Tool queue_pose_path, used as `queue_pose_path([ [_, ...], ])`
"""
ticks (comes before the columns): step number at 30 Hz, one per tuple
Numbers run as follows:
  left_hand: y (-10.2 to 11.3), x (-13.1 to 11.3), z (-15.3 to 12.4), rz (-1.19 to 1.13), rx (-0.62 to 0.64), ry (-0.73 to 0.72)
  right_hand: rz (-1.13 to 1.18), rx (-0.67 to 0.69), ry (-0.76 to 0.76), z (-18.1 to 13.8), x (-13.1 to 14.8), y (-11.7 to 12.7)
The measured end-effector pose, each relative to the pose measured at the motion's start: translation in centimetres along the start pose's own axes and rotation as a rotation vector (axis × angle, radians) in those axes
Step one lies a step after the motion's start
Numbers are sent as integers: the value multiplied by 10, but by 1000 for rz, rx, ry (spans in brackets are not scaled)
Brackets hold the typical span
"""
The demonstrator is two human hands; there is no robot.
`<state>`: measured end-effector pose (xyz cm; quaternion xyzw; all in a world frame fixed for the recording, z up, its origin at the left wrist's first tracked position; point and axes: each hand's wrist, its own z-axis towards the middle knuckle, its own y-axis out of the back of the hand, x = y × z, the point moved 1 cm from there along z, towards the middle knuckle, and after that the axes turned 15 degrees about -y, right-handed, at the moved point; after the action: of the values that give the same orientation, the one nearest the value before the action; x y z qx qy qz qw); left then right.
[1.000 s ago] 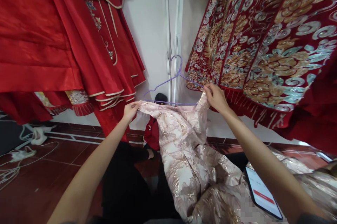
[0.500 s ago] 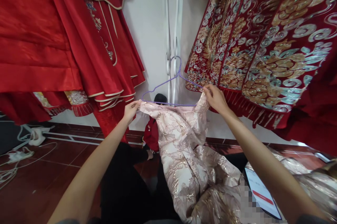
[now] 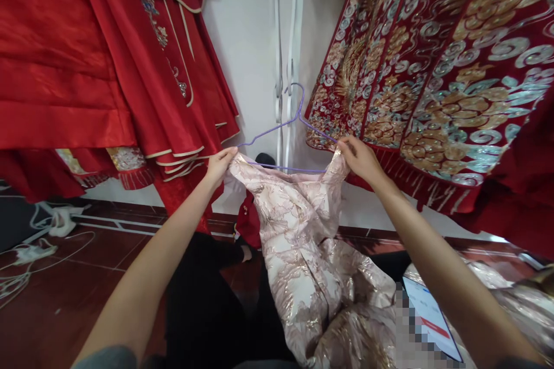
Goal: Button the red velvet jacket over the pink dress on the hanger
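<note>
A pale pink and gold brocade dress (image 3: 298, 224) hangs between my hands, its lower part bunched over my lap. My left hand (image 3: 221, 166) pinches the left shoulder strap where it meets the end of a purple wire hanger (image 3: 277, 127). At the other side, my right hand (image 3: 358, 156) grips the right strap together with that end of the hanger. The hanger's hook points up, and its bottom bar runs across the dress's neckline. Both hanger tips are covered by fingers and fabric.
Red embroidered garments (image 3: 173, 74) hang on the left, and a heavily beaded red skirt (image 3: 415, 86) hangs on the right. A phone (image 3: 433, 317) lies near my right forearm. White cables (image 3: 26, 265) and a white shoe (image 3: 61, 223) are on the tiled floor.
My left hand has risen slightly with the strap, which now covers the hanger's left end. The hanger has tilted and its hook has moved a little up and right. The right hand is nearly still.
</note>
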<state>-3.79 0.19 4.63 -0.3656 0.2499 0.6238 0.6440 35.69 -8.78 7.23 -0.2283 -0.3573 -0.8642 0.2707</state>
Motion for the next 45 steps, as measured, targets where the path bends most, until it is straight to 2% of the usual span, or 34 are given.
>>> queue_pose_path([
  [3, -9, -8, 5, 9, 59, 7, -6, 19, 26, 3, -2, 3],
  [6, -7, -4, 0, -12, 83, 47, -3, 46, 13, 4, -4, 2],
  [13, 22, 18, -19, -72, -79, 104, 19, 44, -30, 6, -8, -1],
  [16, 14, 9, -10, -49, -108, 69, 15, 62, -36, 9, -10, -2],
  [18, -3, -6, 0, -2, -66, 10, 18, 73, -44, 9, -10, -3],
  [22, -36, -37, 14, 116, 191, -115, 39, 88, -56, 7, -10, 1],
  [25, -37, -44, 16, 144, 238, -63, 173, 188, -70, 7, -13, 10],
  [27, -28, -37, 12, 135, 201, 2, 347, 265, -159, 5, -18, 15],
  [30, -14, -15, -4, 39, 141, 141, 651, 260, -379, -10, -30, 9],
  [32, -8, 3, -21, -30, 187, 307, 820, 235, -498, -28, -42, -5],
  [33, -7, 12, -30, -42, 219, 376, 869, 264, -550, -38, -48, -13],
  [37, -3, 36, -65, -117, 318, 515, 976, 375, -696, -74, -77, -40],
  [39, -1, 44, -77, -174, 348, 509, 966, 442, -714, -84, -88, -47],
  [42, -1, 56, -91, -75, 370, 365, 828, 570, -712, -86, -90, -57],
  [43, -2, 59, -95, -14, 370, 298, 773, 589, -701, -84, -87, -60],
  [45, -5, 65, -101, 37, 358, 191, 701, 538, -662, -78, -77, -66],
])
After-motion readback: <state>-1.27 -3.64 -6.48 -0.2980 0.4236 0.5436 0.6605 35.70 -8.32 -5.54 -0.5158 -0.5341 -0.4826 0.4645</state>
